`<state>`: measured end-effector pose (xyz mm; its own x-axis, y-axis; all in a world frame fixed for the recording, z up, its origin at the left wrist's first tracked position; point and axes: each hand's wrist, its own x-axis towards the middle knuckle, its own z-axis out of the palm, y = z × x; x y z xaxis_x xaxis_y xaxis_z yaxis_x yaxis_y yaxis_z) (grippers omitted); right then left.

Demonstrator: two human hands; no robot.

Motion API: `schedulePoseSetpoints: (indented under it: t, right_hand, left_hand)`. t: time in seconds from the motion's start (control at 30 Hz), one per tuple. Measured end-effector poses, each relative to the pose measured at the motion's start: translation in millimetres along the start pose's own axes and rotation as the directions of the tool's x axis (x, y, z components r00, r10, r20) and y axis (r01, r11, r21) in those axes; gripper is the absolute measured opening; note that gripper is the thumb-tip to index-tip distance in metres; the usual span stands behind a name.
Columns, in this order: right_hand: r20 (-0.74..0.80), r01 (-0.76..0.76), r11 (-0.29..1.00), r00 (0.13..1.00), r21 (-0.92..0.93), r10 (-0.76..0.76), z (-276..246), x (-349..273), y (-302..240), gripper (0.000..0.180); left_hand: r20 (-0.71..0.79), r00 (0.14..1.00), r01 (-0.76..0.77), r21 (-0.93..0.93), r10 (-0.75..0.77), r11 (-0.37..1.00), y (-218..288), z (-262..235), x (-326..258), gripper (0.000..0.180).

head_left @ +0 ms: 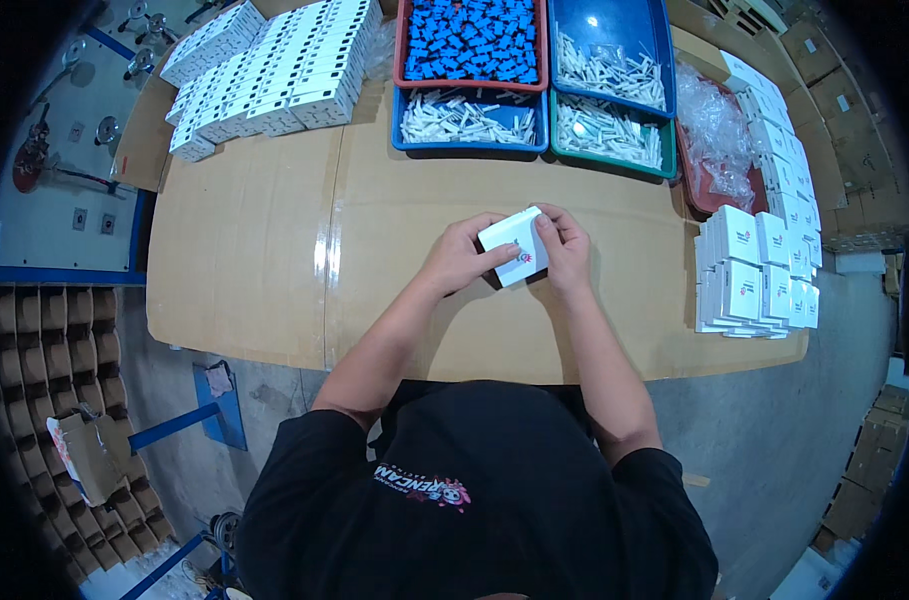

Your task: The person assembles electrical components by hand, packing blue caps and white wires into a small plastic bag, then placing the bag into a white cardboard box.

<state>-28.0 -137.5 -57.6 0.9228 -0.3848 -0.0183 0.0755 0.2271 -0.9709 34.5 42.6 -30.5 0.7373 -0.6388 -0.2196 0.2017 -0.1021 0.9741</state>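
A small white carton box (pixel 515 246) with a red mark on its side is held over the middle of the wooden table (pixel 274 270). My left hand (pixel 461 255) grips its left side, thumb on the near face. My right hand (pixel 564 245) holds its right side, with fingers pressing on the top edge. Both hands sit close together just above the tabletop.
Stacks of finished white boxes (pixel 754 280) stand at the right edge. Rows of flat white boxes (pixel 274 70) lie at the far left. A red tray of blue parts (pixel 471 40) and blue and green trays of white parts (pixel 604 100) line the far side.
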Motion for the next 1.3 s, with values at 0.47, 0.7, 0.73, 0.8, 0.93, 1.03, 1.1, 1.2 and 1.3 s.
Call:
schedulePoseSetpoints:
  t: [0.47,0.7,0.73,0.8,0.93,1.03,1.1,1.2,1.3]
  right_hand:
    - [0.140,0.367,0.812,0.929,-0.454,-0.341,-2,-6,-8,0.048]
    - [0.193,0.425,0.728,0.903,-0.538,-0.384,-5,-4,-10,0.053]
    - [0.195,0.436,0.715,0.897,-0.546,-0.398,-5,-4,-9,0.054]
    - [0.197,0.446,0.703,0.890,-0.554,-0.410,-4,-4,-8,0.054]
    - [0.196,0.442,0.685,0.891,-0.580,-0.409,-6,-3,-5,0.054]
    - [0.175,0.397,0.718,0.914,-0.572,-0.366,-3,-4,-8,0.053]
    - [0.157,0.366,0.745,0.928,-0.559,-0.338,-3,-4,-8,0.052]
    - [0.153,0.292,0.762,0.956,-0.579,-0.250,-2,-1,-9,0.045]
    - [-0.023,0.158,0.869,0.981,-0.469,-0.191,1,4,-12,0.041]
  left_hand:
    - [-0.014,0.991,-0.133,-0.115,0.133,0.984,-11,-2,-6,0.039]
    - [0.015,0.995,-0.097,-0.129,0.099,0.987,-9,-5,-6,0.038]
    - [0.015,0.995,-0.096,-0.130,0.099,0.987,-9,-5,-6,0.038]
    - [0.016,0.988,-0.148,-0.094,0.151,0.984,-12,-5,-4,0.038]
    - [0.002,0.986,-0.167,-0.152,0.169,0.974,-12,-3,-3,0.036]
    - [0.012,0.996,-0.085,-0.202,0.089,0.976,-8,-2,-4,0.039]
    - [0.000,0.990,-0.141,-0.136,0.142,0.981,-12,-2,-2,0.040]
    - [0.000,0.992,-0.127,-0.182,0.129,0.975,-12,-3,1,0.048]
    - [0.078,0.991,-0.081,-0.265,0.105,0.961,-10,-3,1,0.055]
